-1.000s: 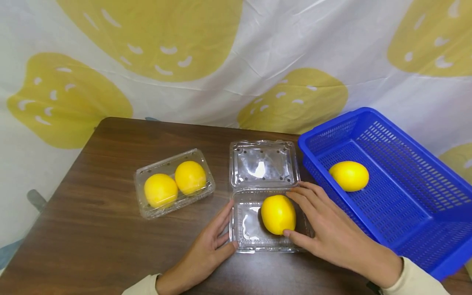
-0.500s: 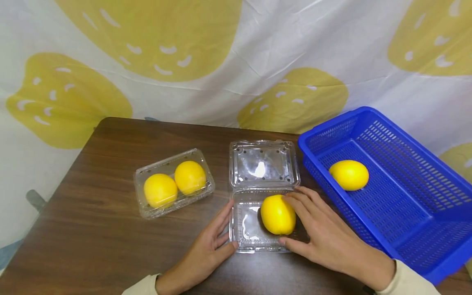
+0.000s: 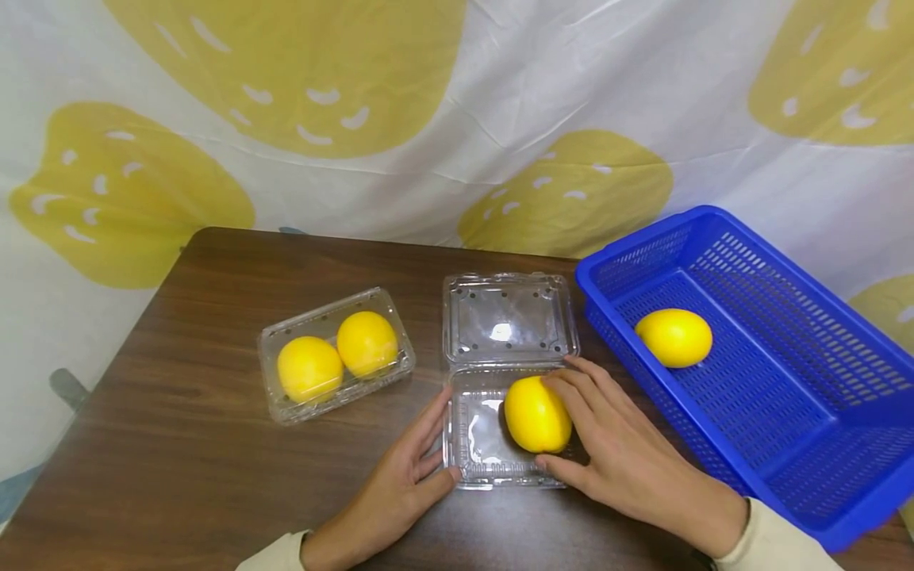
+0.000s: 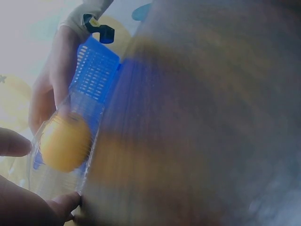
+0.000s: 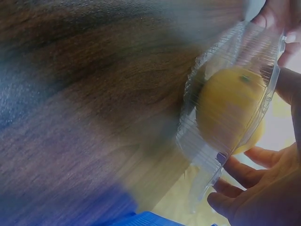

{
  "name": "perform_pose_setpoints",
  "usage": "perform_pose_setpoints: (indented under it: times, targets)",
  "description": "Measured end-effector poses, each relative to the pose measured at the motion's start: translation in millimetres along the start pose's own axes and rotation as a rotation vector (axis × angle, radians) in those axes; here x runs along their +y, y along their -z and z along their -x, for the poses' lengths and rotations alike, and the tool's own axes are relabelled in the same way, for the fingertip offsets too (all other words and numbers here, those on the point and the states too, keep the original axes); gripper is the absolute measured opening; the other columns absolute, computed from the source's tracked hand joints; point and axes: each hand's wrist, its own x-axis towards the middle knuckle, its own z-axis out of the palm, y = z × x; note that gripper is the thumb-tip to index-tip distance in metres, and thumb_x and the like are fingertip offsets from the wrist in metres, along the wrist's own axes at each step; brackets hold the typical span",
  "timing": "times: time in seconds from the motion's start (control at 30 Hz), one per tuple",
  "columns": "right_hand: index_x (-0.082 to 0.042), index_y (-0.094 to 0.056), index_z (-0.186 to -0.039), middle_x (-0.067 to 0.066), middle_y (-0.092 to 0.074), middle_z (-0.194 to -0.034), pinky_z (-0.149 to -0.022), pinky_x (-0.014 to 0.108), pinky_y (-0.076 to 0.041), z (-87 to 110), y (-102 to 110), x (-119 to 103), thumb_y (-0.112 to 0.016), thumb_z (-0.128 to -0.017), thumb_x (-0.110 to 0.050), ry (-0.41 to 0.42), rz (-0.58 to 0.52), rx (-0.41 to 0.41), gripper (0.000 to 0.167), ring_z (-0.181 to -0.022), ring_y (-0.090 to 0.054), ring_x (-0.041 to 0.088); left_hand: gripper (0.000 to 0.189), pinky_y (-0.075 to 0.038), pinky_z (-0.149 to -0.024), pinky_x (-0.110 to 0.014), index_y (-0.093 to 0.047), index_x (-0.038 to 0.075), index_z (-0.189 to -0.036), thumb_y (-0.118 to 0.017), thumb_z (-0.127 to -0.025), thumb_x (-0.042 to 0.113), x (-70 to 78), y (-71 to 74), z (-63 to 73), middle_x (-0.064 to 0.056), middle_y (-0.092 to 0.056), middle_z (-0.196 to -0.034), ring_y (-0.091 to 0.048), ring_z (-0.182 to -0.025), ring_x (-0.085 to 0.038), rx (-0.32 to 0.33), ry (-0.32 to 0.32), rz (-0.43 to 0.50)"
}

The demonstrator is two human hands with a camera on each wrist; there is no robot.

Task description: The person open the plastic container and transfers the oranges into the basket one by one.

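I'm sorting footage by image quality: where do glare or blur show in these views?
Head: mostly sharp, white glare on the open box; left wrist: hazy, the lemon in that box and the table both blurred; right wrist: darker at left, washed-out light behind the open box.

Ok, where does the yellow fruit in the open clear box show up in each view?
Head: the yellow fruit sits right of and below centre.
Left wrist: yellow fruit left of and below centre.
Right wrist: yellow fruit right of centre.
Shared landmark: the blue basket, in all three.
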Motion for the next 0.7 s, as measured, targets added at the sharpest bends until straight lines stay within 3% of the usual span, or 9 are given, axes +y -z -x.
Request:
perform_pose_setpoints:
  times: [0.37, 0.7]
  targets:
    - [-0.001, -0.061, -0.144, 0.015, -0.064, -0.145, -0.122, 0.065, -0.045, -2.1, -4.3, -0.3, -0.097, -0.079, -0.049, 0.028, -0.017, 0.060, 0.088, -0.153, -0.044, 0.043, 0.092, -0.034, -0.129, -0.052, -0.016, 0.014, -0.178, -0.067, -0.102, 0.001, 0.1, 0.1, 0.4, -0.008, -0.006, -0.185, -0.016, -0.168, -0.036, -0.004, 0.004, 0.009]
    - [-0.001, -0.061, -0.141, 0.015, -0.068, -0.139, -0.122, 0.066, -0.045, -2.9, -6.5, -0.5, -0.102, -0.074, -0.045, 0.037, -0.026, 0.084, 0.090, -0.152, -0.045, 0.045, 0.092, -0.033, -0.129, -0.052, -0.017, 0.015, -0.178, -0.066, -0.102, 0.000, -0.4, -0.3, 0.0, -0.008, -0.006, -0.185, -0.017, -0.168, -0.036, -0.002, -0.002, 0.008]
